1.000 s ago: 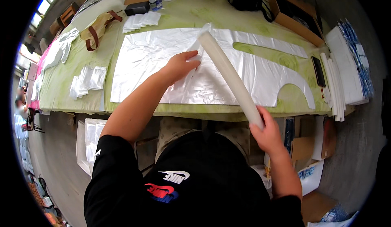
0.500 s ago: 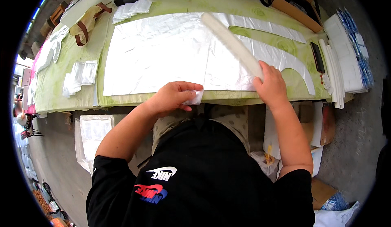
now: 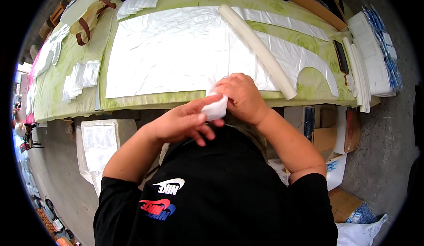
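I see the right hand [image 3: 242,98] has let go of the white roll [image 3: 258,47], now lying on the table [image 3: 70,100]; both it and the left hand [image 3: 183,122] pinch a small white folded piece [image 3: 215,108] at the table's near edge.

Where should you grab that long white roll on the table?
Probably at the near end of the long white roll, which sticks out by the table's front edge. Come from above, hands wrapping around it; it's round and lies flat, slanting away.

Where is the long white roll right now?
In the head view, the long white roll lies slanted on the clear plastic sheet, right of the table's middle, just beyond the right hand.
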Available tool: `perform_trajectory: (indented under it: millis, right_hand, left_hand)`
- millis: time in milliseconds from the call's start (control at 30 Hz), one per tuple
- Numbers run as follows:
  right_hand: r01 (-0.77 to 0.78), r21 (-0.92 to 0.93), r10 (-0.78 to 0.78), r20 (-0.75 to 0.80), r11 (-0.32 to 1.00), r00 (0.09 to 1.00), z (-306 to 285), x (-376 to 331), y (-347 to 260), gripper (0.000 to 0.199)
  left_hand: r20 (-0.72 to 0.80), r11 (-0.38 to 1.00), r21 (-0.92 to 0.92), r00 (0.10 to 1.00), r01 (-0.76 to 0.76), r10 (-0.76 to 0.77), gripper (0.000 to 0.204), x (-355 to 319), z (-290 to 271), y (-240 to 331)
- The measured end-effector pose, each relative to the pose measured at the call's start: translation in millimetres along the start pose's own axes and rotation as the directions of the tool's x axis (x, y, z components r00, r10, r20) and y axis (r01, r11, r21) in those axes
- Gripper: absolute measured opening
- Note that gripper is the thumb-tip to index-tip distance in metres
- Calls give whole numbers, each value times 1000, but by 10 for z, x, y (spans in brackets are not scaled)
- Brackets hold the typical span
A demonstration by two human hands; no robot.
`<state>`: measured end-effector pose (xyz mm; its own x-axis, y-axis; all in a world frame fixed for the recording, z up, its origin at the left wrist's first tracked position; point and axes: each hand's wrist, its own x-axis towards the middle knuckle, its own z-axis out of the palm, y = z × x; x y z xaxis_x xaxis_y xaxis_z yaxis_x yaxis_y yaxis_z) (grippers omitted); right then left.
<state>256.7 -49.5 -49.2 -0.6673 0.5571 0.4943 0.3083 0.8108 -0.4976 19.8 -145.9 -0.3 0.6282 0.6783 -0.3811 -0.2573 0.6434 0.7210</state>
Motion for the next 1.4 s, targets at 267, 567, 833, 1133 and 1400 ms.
perform_trajectory:
  millis: [267, 567, 833, 1133, 1400]
  right_hand:
    - [-315, 147, 317, 13, 938, 949, -33, 131, -13, 12]
    - [-758, 123, 739, 167, 641, 653, -85, 397, 228, 33]
    - [-817, -42, 807, 196, 574, 557, -86, 582, 271, 54]
    - [-832, 42, 826, 105, 553, 554, -82, 505, 151, 55]
    - [-783, 381, 745, 282, 492, 605, -244, -183, -527, 37]
  left_hand:
    - [-27, 89, 995, 761, -41, 648, 88, 317, -207, 193]
    - [-188, 176, 980, 707, 92, 681, 60, 791, -328, 244]
    - [-282, 227, 957, 765, 181, 579, 65, 819, -288, 352]
    - [108, -377, 923, 894, 72, 435, 94, 1091, -497, 347]
    - [316, -448, 878, 905, -167, 283, 91, 677, -259, 76]
